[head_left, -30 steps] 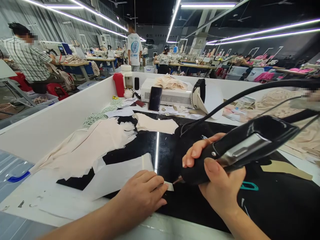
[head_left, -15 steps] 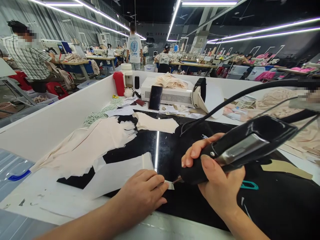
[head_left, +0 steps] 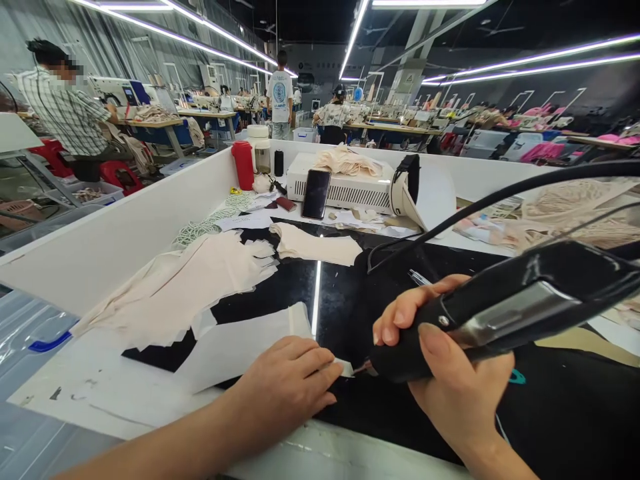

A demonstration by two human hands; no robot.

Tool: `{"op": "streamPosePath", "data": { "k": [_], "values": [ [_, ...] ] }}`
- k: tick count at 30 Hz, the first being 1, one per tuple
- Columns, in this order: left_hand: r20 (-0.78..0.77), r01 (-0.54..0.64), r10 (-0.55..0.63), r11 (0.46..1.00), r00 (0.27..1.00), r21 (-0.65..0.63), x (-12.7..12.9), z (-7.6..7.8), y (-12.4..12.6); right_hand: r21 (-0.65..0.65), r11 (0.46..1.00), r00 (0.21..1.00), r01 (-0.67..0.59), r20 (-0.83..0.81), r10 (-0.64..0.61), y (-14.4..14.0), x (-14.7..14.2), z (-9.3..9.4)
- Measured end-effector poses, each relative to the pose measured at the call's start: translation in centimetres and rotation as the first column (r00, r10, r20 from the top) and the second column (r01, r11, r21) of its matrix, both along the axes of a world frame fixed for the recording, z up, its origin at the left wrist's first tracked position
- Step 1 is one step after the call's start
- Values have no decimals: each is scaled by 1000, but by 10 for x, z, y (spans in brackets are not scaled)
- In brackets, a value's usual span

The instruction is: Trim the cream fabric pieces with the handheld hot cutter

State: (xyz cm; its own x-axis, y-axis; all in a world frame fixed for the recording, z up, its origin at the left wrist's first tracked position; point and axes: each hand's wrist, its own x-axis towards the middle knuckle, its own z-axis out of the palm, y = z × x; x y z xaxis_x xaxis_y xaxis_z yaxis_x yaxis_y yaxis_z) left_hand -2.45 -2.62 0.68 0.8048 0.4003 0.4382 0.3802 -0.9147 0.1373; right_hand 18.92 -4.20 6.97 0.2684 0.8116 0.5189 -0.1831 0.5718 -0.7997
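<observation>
My right hand (head_left: 450,360) is wrapped round a black corded handheld cutter (head_left: 530,300) with a silver plate on its side. Its thin metal tip points left, at the end of a small pale strip of fabric (head_left: 345,367). The fingers of my left hand (head_left: 295,383) are together and press the strip down onto the black board (head_left: 345,307), hiding most of it. Left of that hand lies a larger white piece (head_left: 240,343). Part of a teal-handled tool (head_left: 518,377) shows behind my right wrist, and a pen (head_left: 418,277) lies beyond my fingers.
Cream fabric pieces (head_left: 180,287) are heaped at left, with a smaller stack (head_left: 317,245) farther back. A phone (head_left: 316,194) leans on a white machine box (head_left: 345,183); a red cup (head_left: 243,165) stands beside it. The cutter's cable (head_left: 475,203) arches at right. Low white walls (head_left: 150,213) edge the table.
The view has shifted slightly. My right hand and the cutter's body have moved a little to the right, covering more of the teal tool. My left hand stays pressed on the fabric strip.
</observation>
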Motion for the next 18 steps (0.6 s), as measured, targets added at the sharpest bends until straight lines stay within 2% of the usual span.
{"op": "streamPosePath", "data": {
  "k": [3, 10, 18],
  "values": [
    [40, 26, -26, 1000, 999, 3, -5, -2, 2, 16, 1000, 1000, -1, -17, 2, -2, 4, 2],
    [13, 15, -16, 1000, 1000, 4, -14, -8, 5, -3, 999, 999, 42, -18, -42, -6, 8, 4],
    [19, 13, -14, 1000, 1000, 5, -15, -6, 4, -7, 999, 999, 41, -34, -41, -6, 8, 6]
  ]
}}
